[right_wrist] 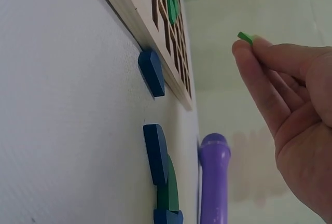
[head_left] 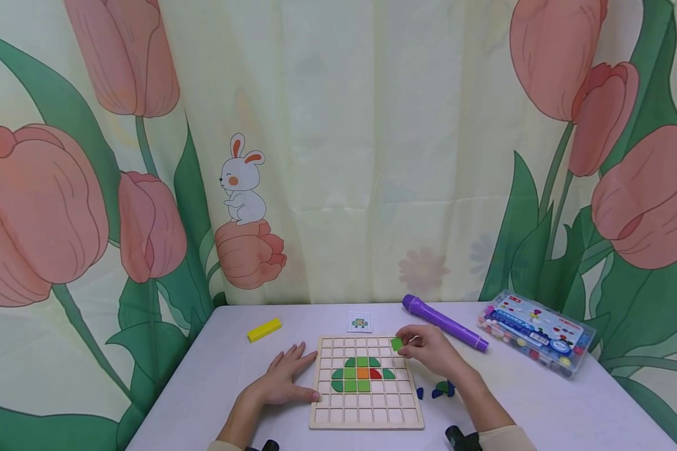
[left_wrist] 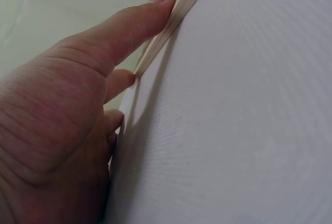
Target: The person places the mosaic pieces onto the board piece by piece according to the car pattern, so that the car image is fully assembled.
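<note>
The right hand (head_left: 429, 351) pinches a green tile (head_left: 397, 343) by its edges, so its face stays free, above the board (head_left: 367, 418) at its 1 o'clock corner. The left hand (head_left: 284, 379) lies flat and open at the board's 9 o'clock edge, steadying it.

No writing can be read: the label on the plastic bead box (head_left: 536, 332) and the small pattern card (head_left: 359, 322) are too small.

Pattern card (head_left: 359, 322): print too small to read. Green tile (right_wrist: 245, 38) mostly hidden by fingertips (right_wrist: 244, 53). Loose pieces (right_wrist: 167, 203) cut by wrist frame's bottom edge.
</note>
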The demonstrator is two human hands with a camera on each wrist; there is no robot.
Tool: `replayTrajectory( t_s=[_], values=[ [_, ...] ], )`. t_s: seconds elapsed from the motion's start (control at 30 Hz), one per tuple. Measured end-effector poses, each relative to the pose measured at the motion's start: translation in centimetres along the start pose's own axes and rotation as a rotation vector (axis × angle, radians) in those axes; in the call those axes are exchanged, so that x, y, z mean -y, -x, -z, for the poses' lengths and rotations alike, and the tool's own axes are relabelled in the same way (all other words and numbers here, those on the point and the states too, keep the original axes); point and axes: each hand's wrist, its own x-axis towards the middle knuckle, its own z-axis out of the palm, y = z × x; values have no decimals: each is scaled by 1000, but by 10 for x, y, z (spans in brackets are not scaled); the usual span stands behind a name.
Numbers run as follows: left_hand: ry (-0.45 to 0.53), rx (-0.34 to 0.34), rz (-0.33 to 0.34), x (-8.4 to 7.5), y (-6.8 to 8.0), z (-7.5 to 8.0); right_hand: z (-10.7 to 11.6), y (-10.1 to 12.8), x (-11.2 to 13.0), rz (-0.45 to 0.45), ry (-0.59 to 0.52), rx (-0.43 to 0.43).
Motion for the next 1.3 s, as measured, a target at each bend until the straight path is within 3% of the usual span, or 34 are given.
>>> replayTrajectory(
  t_s=[0.4,0.77,1.3],
  values=[
    [-2,4,10,0,0,1,-7,1,6,96,1,133],
    [4,-3,-14,-2,3,1,-17,-1,9,85,-36,258],
    [-1,1,3,-2,1,1,-26,1,13,101,-22,350]
  ],
)
